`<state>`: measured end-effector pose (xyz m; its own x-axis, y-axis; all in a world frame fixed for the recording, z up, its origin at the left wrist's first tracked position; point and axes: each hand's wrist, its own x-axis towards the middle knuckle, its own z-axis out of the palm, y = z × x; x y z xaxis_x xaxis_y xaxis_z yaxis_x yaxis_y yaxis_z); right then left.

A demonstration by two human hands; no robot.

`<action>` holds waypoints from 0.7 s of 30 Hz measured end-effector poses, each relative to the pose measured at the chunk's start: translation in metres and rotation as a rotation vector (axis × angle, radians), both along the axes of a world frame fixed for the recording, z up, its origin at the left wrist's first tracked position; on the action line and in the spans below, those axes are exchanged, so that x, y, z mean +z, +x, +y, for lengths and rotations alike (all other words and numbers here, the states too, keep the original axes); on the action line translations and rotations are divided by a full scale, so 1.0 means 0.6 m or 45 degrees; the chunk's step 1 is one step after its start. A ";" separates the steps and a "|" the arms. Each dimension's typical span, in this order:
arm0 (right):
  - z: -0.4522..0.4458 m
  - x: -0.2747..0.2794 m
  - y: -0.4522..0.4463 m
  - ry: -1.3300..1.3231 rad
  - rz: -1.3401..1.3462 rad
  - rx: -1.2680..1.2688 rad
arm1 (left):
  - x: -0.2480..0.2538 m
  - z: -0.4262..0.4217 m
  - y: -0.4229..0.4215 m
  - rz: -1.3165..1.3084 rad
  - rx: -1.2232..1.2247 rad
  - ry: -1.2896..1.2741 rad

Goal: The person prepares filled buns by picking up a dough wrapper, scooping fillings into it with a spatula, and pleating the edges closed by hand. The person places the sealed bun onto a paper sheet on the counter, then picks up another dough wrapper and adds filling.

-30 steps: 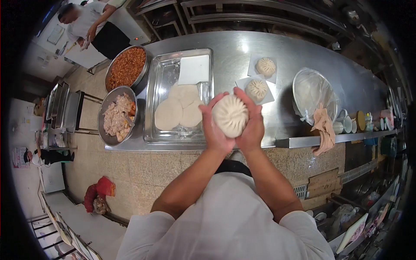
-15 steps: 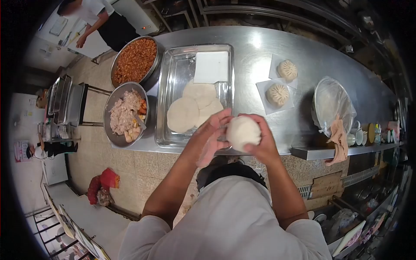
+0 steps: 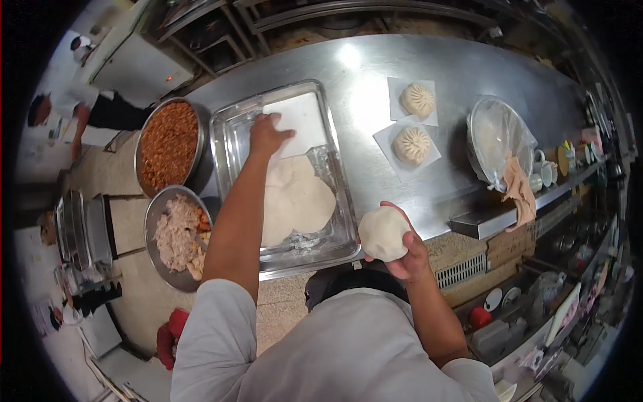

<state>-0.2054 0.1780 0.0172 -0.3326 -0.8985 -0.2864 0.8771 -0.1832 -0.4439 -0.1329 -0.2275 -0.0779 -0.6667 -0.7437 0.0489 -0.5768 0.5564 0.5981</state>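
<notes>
My right hand point(image 3: 412, 258) cups a round white filled bun point(image 3: 383, 233) in front of the table's near edge, its fingers wrapped around the side. Over the steel tray, my left hand point(image 3: 269, 137) rests at the left edge of a stack of white square paper sheets point(image 3: 305, 124), thumb apart from the fingers. No lifted sheet can be seen in it. Below the paper, flat round dough wrappers point(image 3: 298, 197) overlap in the tray point(image 3: 345, 221). Two pleated buns, one farther back point(image 3: 418, 100) and one nearer point(image 3: 412, 145), sit on paper squares to the right.
Left of the tray stand a bowl of reddish-brown filling point(image 3: 167, 144) and a bowl of pale minced meat point(image 3: 175, 234). A plastic-covered bowl point(image 3: 499, 141) is at the right, beside a hanging tan cloth point(image 3: 518, 191). Another person point(image 3: 117, 110) works at the far left.
My left hand has left the bun and moved forward to the paper stack. The bun stays in my right hand, now slightly lower. The camera view has turned.
</notes>
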 end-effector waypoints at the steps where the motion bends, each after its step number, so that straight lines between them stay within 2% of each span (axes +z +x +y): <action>1: 0.008 0.004 0.004 0.036 0.006 -0.014 | -0.015 -0.007 0.002 -0.028 0.056 -0.032; 5: 0.032 0.004 0.005 0.099 -0.002 -0.073 | -0.037 -0.027 0.001 0.009 0.156 -0.018; 14: 0.033 0.013 -0.006 0.091 0.017 -0.095 | -0.012 -0.057 0.003 -0.023 0.042 -0.001; 18: 0.025 0.017 -0.007 0.157 0.056 -0.042 | -0.013 -0.049 0.009 -0.095 0.178 0.034; 20: 0.020 0.018 -0.006 0.157 0.061 -0.022 | -0.005 -0.047 0.013 -0.085 0.266 0.187; 21: 0.018 0.019 -0.003 0.170 0.069 -0.021 | -0.012 -0.050 0.014 -0.020 0.256 0.098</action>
